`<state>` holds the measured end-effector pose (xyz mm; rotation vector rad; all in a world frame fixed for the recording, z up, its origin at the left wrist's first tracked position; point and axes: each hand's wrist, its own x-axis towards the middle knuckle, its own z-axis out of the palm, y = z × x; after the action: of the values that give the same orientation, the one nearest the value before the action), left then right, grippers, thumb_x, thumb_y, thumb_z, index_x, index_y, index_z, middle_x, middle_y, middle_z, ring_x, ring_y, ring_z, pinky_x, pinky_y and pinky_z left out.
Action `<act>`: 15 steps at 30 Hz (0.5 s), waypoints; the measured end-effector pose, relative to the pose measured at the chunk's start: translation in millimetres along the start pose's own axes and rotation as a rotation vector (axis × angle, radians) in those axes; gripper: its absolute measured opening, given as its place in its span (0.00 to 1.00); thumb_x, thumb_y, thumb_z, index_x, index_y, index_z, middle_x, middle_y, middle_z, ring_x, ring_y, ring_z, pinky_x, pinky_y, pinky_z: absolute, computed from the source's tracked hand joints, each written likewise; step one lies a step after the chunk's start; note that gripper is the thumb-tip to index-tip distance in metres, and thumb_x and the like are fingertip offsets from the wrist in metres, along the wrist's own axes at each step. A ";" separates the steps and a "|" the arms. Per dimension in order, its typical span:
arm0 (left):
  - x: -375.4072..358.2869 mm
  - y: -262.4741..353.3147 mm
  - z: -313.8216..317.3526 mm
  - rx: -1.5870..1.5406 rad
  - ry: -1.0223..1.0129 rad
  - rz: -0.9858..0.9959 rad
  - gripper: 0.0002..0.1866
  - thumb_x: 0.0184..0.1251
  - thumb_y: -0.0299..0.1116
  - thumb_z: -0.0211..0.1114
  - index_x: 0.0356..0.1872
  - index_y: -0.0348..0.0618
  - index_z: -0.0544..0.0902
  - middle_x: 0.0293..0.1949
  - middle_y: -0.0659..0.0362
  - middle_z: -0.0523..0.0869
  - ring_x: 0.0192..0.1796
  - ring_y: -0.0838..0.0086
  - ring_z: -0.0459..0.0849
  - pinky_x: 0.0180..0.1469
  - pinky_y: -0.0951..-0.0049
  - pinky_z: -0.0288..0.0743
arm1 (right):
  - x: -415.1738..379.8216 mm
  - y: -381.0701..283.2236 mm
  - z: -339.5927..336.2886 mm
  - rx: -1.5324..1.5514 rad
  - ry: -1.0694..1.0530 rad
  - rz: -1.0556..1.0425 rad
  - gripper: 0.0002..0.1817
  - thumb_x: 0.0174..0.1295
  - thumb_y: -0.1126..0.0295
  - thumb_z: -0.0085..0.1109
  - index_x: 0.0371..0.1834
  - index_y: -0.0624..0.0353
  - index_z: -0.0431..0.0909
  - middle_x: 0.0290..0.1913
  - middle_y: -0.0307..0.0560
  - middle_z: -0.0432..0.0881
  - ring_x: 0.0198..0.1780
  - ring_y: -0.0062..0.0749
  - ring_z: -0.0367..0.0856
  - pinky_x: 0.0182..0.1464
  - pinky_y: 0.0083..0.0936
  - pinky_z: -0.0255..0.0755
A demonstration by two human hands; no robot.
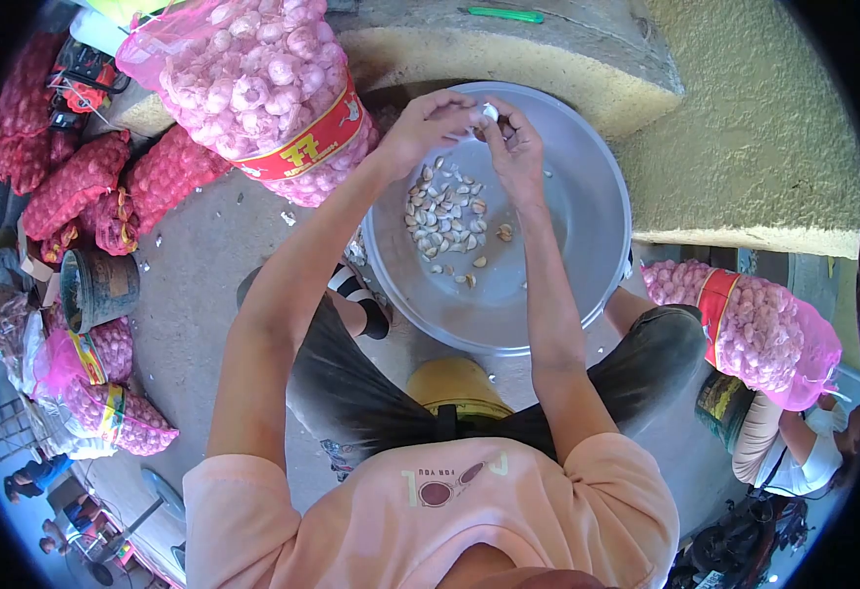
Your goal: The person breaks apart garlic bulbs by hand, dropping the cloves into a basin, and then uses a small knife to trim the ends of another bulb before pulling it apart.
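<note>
Both bare hands, left (443, 120) and right (515, 137), raised over a basin (587, 236) | fingers curled, right pinching a white garlic clove (490, 112) | loose cloves (444, 218) below the fingers

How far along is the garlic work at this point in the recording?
Done: a loose pile of separated cloves lies in the basin. In hand: a pale garlic piece at the fingers of the right hand, the left hand close beside it. Left: the large mesh bag looks well filled with bulbs; if it belongs to this job, it is probably still early.
</note>
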<state>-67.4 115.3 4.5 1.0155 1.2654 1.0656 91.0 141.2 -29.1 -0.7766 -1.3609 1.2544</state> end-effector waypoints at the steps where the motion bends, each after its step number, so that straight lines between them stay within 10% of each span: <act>1: -3.6 1.8 2.5 -0.007 -0.101 0.030 0.22 0.63 0.42 0.67 0.55 0.43 0.77 0.45 0.62 0.82 0.47 0.77 0.80 0.51 0.70 0.74 | -1.0 0.2 0.4 0.024 -0.002 0.012 0.11 0.65 0.79 0.55 0.50 0.65 0.76 0.40 0.40 0.79 0.39 0.19 0.78 0.44 0.18 0.78; 5: -1.9 1.2 -0.3 -0.132 -0.230 0.039 0.24 0.64 0.44 0.65 0.57 0.45 0.77 0.42 0.61 0.83 0.43 0.78 0.81 0.47 0.74 0.77 | -2.5 -3.3 -1.7 0.123 -0.044 0.019 0.13 0.67 0.77 0.54 0.53 0.62 0.75 0.43 0.42 0.80 0.46 0.22 0.78 0.50 0.21 0.77; 15: -3.6 -4.1 14.4 0.200 -0.098 0.066 0.12 0.75 0.41 0.50 0.41 0.43 0.74 0.26 0.63 0.74 0.26 0.81 0.75 0.30 0.75 0.76 | -5.1 -17.2 7.1 -0.217 0.020 -0.004 0.07 0.65 0.71 0.59 0.39 0.63 0.78 0.28 0.40 0.80 0.28 0.17 0.75 0.30 0.18 0.70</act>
<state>-52.9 110.9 2.0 1.2542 1.2837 0.9400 88.6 130.6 -13.2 -0.9324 -1.4976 1.1041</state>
